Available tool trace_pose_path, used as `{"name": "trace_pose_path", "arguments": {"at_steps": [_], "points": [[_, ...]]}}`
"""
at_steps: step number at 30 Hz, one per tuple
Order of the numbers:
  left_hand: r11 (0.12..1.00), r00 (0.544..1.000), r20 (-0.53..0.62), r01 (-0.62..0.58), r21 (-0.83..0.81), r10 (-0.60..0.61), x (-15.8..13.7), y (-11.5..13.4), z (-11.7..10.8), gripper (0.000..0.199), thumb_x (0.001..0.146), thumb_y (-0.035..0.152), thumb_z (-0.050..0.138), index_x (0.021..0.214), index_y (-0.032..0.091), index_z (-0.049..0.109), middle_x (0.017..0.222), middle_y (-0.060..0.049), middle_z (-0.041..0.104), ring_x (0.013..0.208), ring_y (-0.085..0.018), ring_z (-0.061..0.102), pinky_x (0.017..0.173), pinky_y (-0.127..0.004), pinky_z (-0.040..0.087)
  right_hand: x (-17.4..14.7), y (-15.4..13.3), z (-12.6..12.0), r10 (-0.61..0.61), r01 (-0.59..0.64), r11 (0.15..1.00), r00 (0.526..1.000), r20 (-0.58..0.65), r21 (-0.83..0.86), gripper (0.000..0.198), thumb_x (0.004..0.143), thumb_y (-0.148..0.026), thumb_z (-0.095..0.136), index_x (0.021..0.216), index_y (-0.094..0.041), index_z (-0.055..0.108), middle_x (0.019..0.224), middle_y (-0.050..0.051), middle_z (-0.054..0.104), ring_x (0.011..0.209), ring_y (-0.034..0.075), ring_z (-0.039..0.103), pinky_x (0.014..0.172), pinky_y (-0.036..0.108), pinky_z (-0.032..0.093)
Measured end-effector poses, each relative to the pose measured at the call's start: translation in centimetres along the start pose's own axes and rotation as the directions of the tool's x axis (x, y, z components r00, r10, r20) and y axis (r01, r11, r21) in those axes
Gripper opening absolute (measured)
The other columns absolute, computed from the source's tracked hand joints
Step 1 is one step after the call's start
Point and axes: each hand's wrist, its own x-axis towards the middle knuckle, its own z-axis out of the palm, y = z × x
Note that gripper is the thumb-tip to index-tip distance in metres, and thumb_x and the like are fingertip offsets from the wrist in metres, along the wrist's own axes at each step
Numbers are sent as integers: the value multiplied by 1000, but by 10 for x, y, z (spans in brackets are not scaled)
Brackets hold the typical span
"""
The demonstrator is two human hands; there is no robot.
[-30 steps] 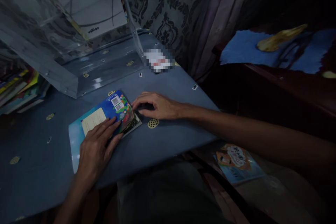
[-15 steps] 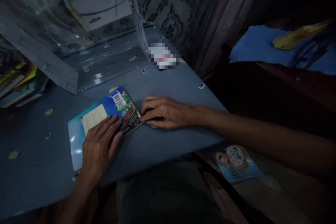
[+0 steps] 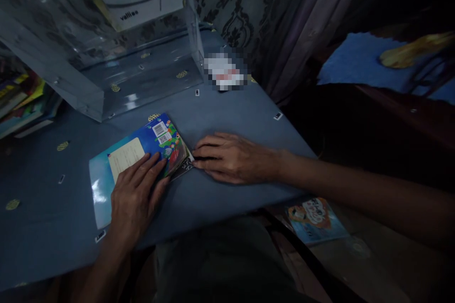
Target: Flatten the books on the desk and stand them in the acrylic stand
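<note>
While the left hand lay flat on the near side of a blue book, fingers slightly spread and grip apart, the right hand met the book's right-hand corner with its fingertips. Those fingers were bunched side by side; whether their grip was clamped on a page could not be told, since the tips hid the contact. The book lay on a grey-blue tabletop, close to the person, its glossy cover facing up with a barcode and a cream panel. At the corner beside the right hand, the cover curled up a little over a dark page with white marks. Beyond the book stood a clear plastic stand, with a pile of books to its left and a blurred white item just beside it on the right. Farther right, a yellow object rested on a blue cloth.
</note>
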Motion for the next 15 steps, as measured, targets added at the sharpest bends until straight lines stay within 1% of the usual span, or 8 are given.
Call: {"name": "trace_pose_path", "arguments": {"at_steps": [3,7,11,13,15], "points": [[1000,1000,1,9,-7,-9,0,0,1,34,104,37,48,131,23,62,136,-9,68,129,-30,60,101,-51,51,1,-2,-2,-19,19,1000,1000,-2,11,25,102,-20,50,113,-13,71,112,10,72,111,24,61,91,38,52],[1000,1000,-4,5,-5,-5,0,-1,1,34,104,38,47,131,24,61,135,-8,68,128,-29,61,102,-50,51,1,-3,-4,-34,33,999,999,22,43,25,102,-17,48,113,-13,70,119,10,72,113,23,60,86,37,52],[1000,1000,-14,-22,9,22,-1,-2,2,33,104,36,49,130,21,61,135,-10,68,128,-29,61,100,-48,52,2,-3,-6,-33,30,987,999,15,156,24,102,-16,48,111,-12,69,118,11,73,109,23,61,90,37,50],[999,999,-23,-31,6,32,-1,-3,2,34,103,36,50,130,20,61,135,-11,68,128,-30,62,99,-47,51,2,-2,-8,4,-7,973,1000,11,229,24,102,-16,47,113,-12,67,113,12,73,106,22,62,91,37,50],[999,999,-35,-38,6,38,-1,-3,3,33,103,36,50,130,20,62,134,-10,68,126,-29,62,99,-47,51,2,-2,-9,87,-86,951,996,10,298,23,100,-15,49,116,-11,64,107,12,73,101,22,63,91,37,49]]}}
